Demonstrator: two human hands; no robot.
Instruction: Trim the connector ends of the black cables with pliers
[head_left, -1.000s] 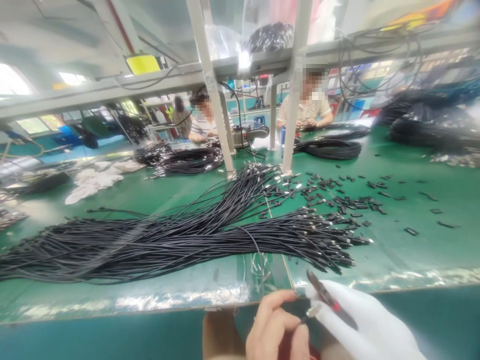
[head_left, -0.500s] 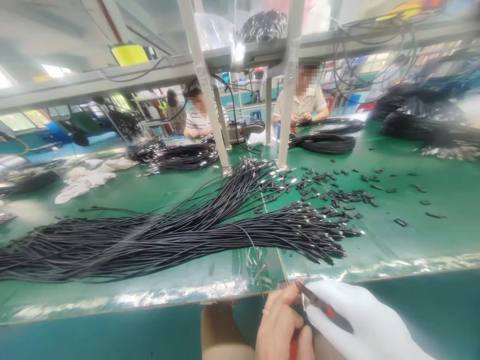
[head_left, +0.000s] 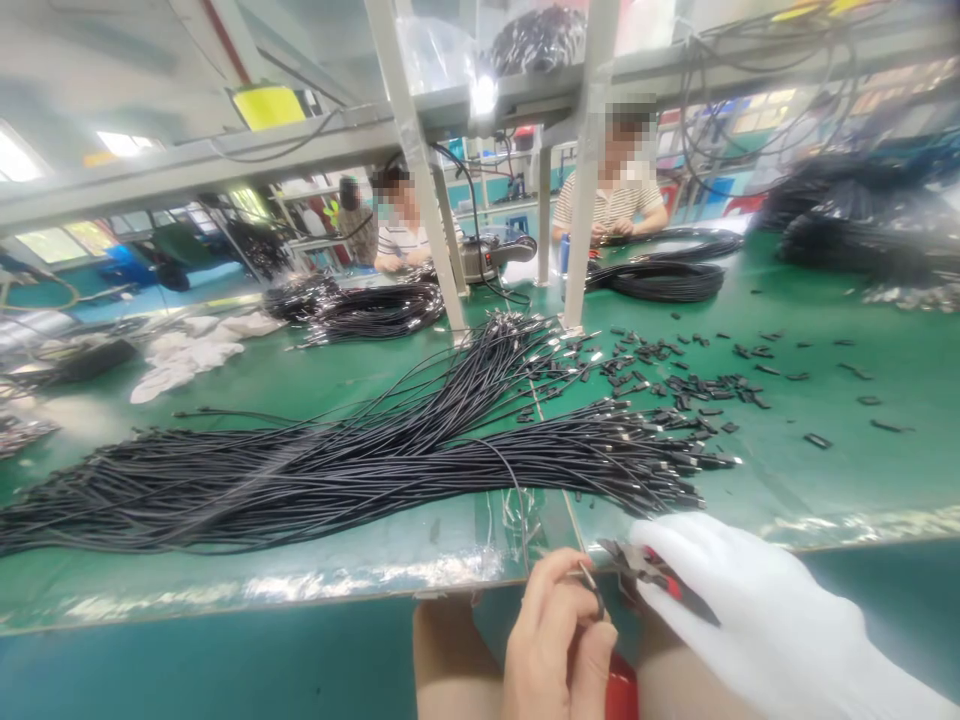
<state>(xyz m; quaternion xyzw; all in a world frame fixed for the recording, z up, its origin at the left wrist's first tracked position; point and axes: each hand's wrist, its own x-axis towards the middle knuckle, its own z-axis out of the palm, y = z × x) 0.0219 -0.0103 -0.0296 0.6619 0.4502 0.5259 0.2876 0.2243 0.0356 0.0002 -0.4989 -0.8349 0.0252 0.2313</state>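
My bare left hand (head_left: 559,640) is closed at the table's front edge, its fingers curled round the end of a black cable (head_left: 514,480). A thin light tip of that cable sticks up between thumb and fingers. Just to the right, my right hand (head_left: 739,590), in a white glove, grips cutting pliers (head_left: 652,568) with red and black handles. Their jaws point left and stand a little apart from the cable end. The palm side of both hands is hidden.
A long bundle of black cables (head_left: 300,480) lies across the green table (head_left: 810,490). Small black pieces (head_left: 675,385) are scattered right of it. Coiled cables (head_left: 660,280) lie behind the metal posts (head_left: 596,180). Two people in striped shirts sit opposite. Something red (head_left: 622,690) shows below my left hand.
The pliers have drawn away from the left fingers, and their jaws have parted. My left hand has turned slightly, so the cable's tip now shows. The whole view has shifted a little.
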